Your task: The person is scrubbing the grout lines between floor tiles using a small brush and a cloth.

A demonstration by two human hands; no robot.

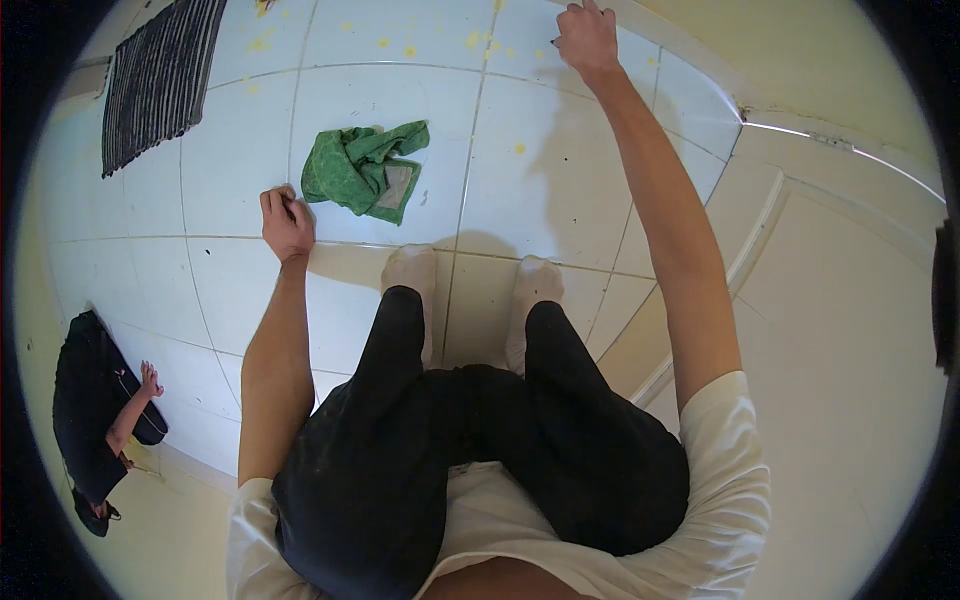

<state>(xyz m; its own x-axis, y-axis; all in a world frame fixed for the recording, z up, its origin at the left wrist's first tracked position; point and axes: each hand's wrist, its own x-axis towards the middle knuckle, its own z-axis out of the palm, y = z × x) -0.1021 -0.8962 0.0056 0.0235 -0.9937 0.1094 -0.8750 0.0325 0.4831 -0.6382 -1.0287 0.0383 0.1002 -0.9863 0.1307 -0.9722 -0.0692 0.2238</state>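
Note:
I am squatting on a white tiled floor (380, 95). A crumpled green cloth (345, 170) with a greyish tag-like patch lies on the tiles in front of my feet. Just left of the cloth is my left hand (287, 225), its fingers curled in; whatever they may hold is hidden. My right arm stretches far forward, and my right hand (587, 38) is closed low over the tiles near the wall at the upper right. Its grip is hidden too. Yellow spots (473, 40) dot the floor to the left of that hand.
A black striped mat (160, 80) lies at the far left. Another person in black clothing (88, 400) is at the left edge, one hand extended over the floor. A pale door (820, 350) and its frame stand close on my right, below a yellowish wall (800, 60).

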